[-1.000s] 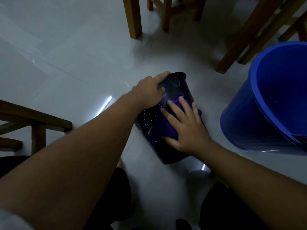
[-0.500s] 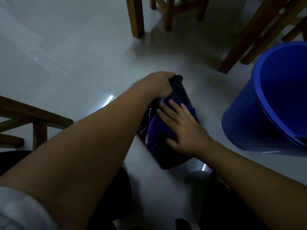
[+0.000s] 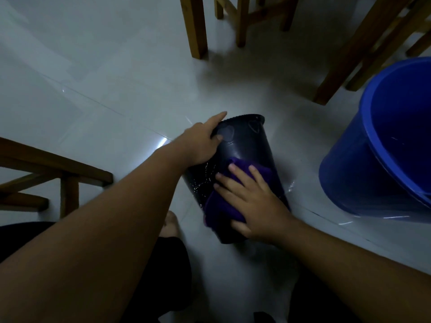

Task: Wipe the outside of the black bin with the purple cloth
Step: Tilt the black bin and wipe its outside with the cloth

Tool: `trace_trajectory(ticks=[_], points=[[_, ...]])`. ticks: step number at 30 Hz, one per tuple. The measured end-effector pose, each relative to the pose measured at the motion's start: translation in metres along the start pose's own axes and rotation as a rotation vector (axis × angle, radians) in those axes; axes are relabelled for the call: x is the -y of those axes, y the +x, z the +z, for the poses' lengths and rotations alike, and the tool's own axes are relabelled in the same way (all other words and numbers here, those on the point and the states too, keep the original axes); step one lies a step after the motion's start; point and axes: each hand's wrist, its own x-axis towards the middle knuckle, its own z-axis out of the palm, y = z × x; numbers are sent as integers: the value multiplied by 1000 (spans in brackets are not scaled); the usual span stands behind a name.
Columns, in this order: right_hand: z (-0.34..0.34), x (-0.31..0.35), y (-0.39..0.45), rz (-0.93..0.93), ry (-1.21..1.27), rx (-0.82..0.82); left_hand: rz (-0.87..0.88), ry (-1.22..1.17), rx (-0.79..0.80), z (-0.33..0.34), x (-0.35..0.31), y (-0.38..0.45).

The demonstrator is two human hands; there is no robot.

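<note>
The black bin [image 3: 247,145] lies tilted on the tiled floor, its far end pointing away from me, with wet streaks on its left side. My left hand [image 3: 201,142] grips its upper left side, index finger stretched along the far edge. The purple cloth [image 3: 224,206] is spread over the bin's near half. My right hand [image 3: 254,201] presses flat on the cloth, fingers apart and pointing up the bin's wall.
A large blue bucket [image 3: 382,145] stands close on the right. Wooden chair and table legs [image 3: 197,26] rise at the top; another leg [image 3: 349,54] slants at upper right. A wooden frame [image 3: 58,169] sits at left. My bare foot [image 3: 171,223] rests below the bin.
The bin has turned, showing more of its dark wall. My left hand shifted from over its far end to its left side. The cloth and right hand slid lower toward me.
</note>
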Motion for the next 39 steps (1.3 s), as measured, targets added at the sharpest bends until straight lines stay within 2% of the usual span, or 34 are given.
trace_trajectory(ticks=[3,8,10,15,17,21,23,27,32,39], points=[[-3,-8,6,-87,-43,17,66,-47,-31,0,3,1],[-18,-21,26,183,108,-34,121,-50,-38,2,-12,10],[-14,-12,18,218,122,-40,120,-32,-54,5,-14,12],[1,7,-4,-97,-91,131,100,-91,-33,2,-18,19],[-4,-1,9,-79,-105,102,98,-78,6,-2,-28,23],[-19,-16,29,100,3,3,100,-7,75,-2,-50,34],[-18,-17,24,150,34,-11,105,13,50,3,-58,34],[-13,-15,10,193,2,-25,174,-148,-45,1,-52,25],[-9,-5,0,66,-76,32,121,-6,-94,12,-6,8],[-7,-14,-8,-57,-133,94,153,-131,8,1,-14,15]])
